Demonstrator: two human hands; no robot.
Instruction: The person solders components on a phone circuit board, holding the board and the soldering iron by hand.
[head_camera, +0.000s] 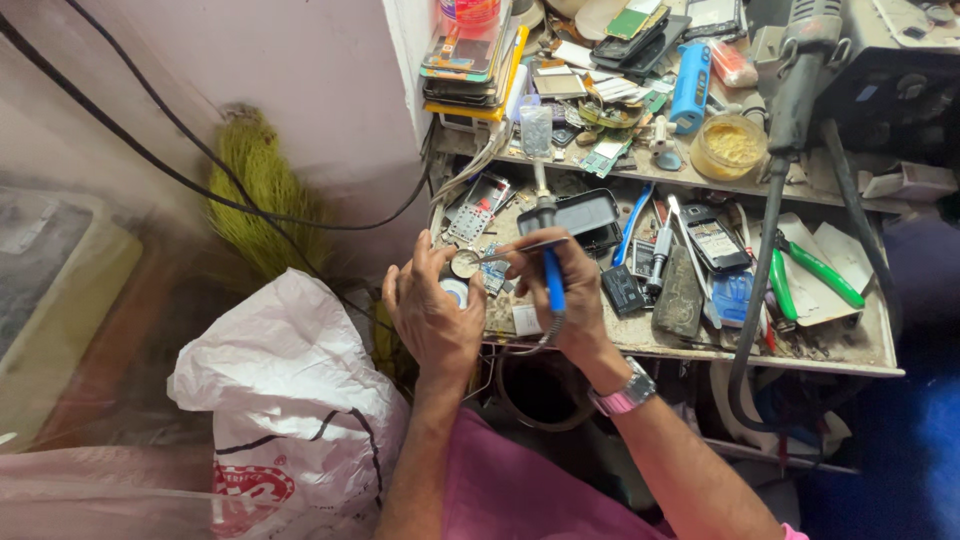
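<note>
The left hand (432, 312) rests knuckles-up at the front edge of the cluttered bench (860, 352), its fingers curled around a small round part (464, 264) that peeks out above the thumb. The right hand (562, 292) lies just beside it, wrist bent inward, and grips two tools at once: a blue-handled soldering iron (549, 250) that stands nearly upright through the fist, and thin tweezers (520, 250) pinched at the fingertips, with their tip reaching to the round part. A pink-strapped watch (625, 392) sits on that wrist.

Left of the hands, below the bench, a white plastic bag (290, 400) with a red round print and black lines slumps against the wall; behind it stands a yellow-green broom (262, 190). On the upper shelf a stack of phones (470, 60) leans in the corner (one with a yellow edge), and further right are a blue tube-shaped tool (690, 85) and a small round tub (732, 146) of yellow paste.

Around the hands the bench is crowded with circuit boards, a dark phone (585, 212), a black battery (623, 290) and green-handled pliers (815, 272). A thick grey hose (765, 240) drops from the upper shelf across the right side of the bench.
</note>
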